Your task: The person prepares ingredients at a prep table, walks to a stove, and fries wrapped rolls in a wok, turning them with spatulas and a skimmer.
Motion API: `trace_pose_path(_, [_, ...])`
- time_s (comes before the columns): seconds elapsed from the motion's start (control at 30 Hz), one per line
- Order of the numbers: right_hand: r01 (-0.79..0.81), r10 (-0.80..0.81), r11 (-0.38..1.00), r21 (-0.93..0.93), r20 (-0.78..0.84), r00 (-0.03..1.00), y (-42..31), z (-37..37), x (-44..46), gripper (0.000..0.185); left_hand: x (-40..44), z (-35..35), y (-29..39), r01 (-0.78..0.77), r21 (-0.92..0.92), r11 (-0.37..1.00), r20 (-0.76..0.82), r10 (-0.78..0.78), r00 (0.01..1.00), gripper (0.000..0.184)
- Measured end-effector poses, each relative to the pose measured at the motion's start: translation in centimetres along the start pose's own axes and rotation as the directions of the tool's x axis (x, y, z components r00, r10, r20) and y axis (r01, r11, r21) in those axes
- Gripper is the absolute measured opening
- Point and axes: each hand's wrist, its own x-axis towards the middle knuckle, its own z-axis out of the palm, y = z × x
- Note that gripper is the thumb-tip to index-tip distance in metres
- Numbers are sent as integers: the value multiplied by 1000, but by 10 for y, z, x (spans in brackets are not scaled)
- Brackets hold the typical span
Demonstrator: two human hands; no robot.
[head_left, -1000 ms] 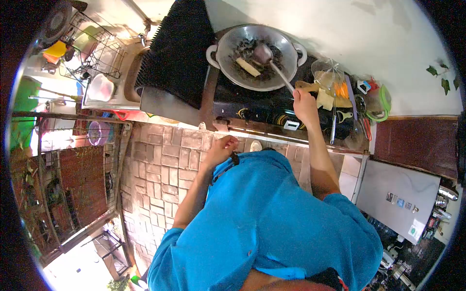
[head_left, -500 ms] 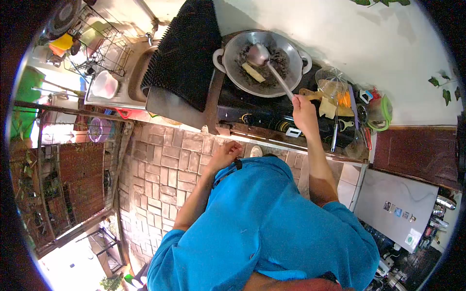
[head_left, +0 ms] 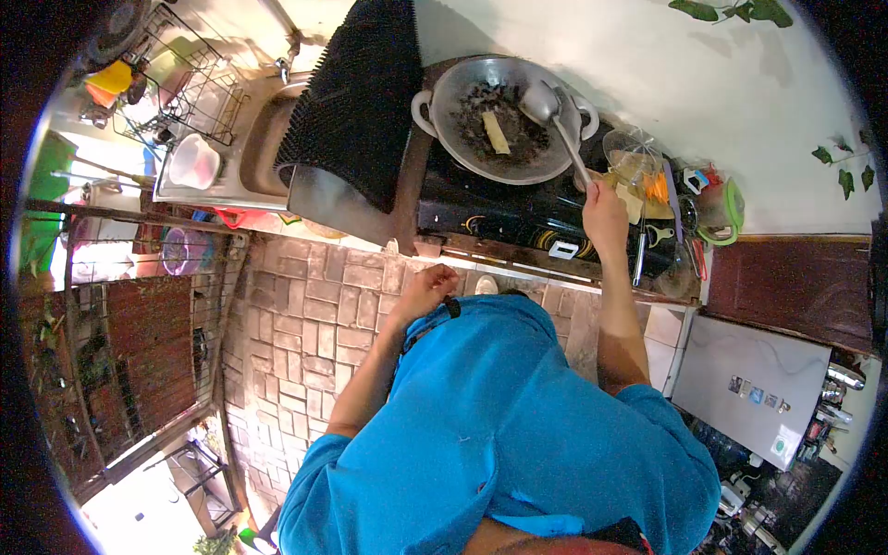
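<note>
My right hand (head_left: 606, 211) is closed around the handle of a metal spatula (head_left: 540, 104). Its broad head is at the right inner side of a two-handled wok (head_left: 453, 139) on the stove. A pale, oblong food piece, like a spring roll (head_left: 496, 133), lies in the dark, bubbly middle of the wok, apart from the spatula head. Down by my waist, my left hand (head_left: 431, 289) has its fingers loosely curled, and I see nothing in it. It is in front of the stove's edge.
Right of the wok are a wire strainer (head_left: 633, 153), a long-handled utensil (head_left: 639, 254) and a green-rimmed container (head_left: 731, 213). A black ridged mat (head_left: 356, 111) stands between stove and sink (head_left: 264, 148). A dish rack (head_left: 208, 97) is further left.
The spatula head has moved right, away from the food piece, and my right hand has shifted right with it. The food piece has turned and sits slightly further right. My left hand stays near my waist.
</note>
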Motion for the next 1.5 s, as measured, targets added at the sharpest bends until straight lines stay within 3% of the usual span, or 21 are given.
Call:
trace_pose_path(0.13, [-78, 85, 992, -95, 73, 994, 5, 14, -3, 37, -1, -14, 8, 2, 66, 998, 24, -3, 1000, 22])
trace_pose_path(0.2, [17, -21, 999, 34, 111, 994, 4, 22, -8, 38, 1, -20, 10, -25, 125, 992, 34, 21, 999, 22])
trace_pose_path(0.37, [-25, 27, 992, 121, -11, 1000, -15, 32, -18, 36, 8, -37, 1, -51, 38, 998, 51, 49, 998, 20])
trace_pose_path(0.43, [-105, 104, 995, -2, 102, 989, -30, 24, -21, 35, 8, -48, 7, -38, 33, 999, 72, 35, 997, 19])
trace_pose_path(0.53, [-57, 44, 993, 105, 121, 992, -31, 26, -22, 35, 8, -61, 13, -15, 33, 999, 100, 11, 995, 17])
trace_pose_path(0.67, [-127, 124, 989, 79, 42, 991, -41, 29, -30, 36, 11, -72, 6, -69, 34, 997, 132, 64, 989, 17])
trace_pose_path(0.77, [-91, 90, 995, 26, 42, 995, -34, 31, -33, 34, 13, -79, 6, -71, 47, 996, 155, 63, 986, 16])
trace_pose_path(0.87, [-28, 26, 986, 164, 14, 1000, -36, 28, -39, 33, 15, -84, 0, -99, 68, 993, 167, 87, 982, 15])
trace_pose_path(0.93, [-123, 122, 992, -33, -33, 992, -47, 21, -42, 32, 15, -83, 0, -126, 50, 991, 174, 115, 978, 15])
trace_pose_path(1.07, [28, -18, 994, 108, -94, 995, -22, 25, -38, 30, 12, -78, 10, -154, -3, 988, 167, 153, 974, 17])
trace_pose_path(1.23, [-27, 33, 997, 66, -97, 995, -24, 14, -41, 30, 13, -67, 35, -96, 179, 979, 128, 73, 989, 31])
trace_pose_path(1.3, [55, -46, 991, 126, -69, 997, -10, 18, -37, 30, 15, -59, 43, 19, 13, 1000, 107, -21, 994, 38])
trace_pose_path(1.4, [47, -24, 966, 254, -90, 996, 1, 24, -36, 29, 24, -41, 26, -19, 19, 1000, 87, 17, 996, 40])
trace_pose_path(1.43, [51, -29, 964, 261, -89, 996, 1, 22, -34, 29, 26, -34, 22, -51, 5, 999, 71, 51, 996, 39])
trace_pose_path(1.5, [19, -18, 996, 87, -16, 1000, 3, 16, -31, 30, 21, -22, 24, -80, -7, 997, 83, 81, 993, 34])
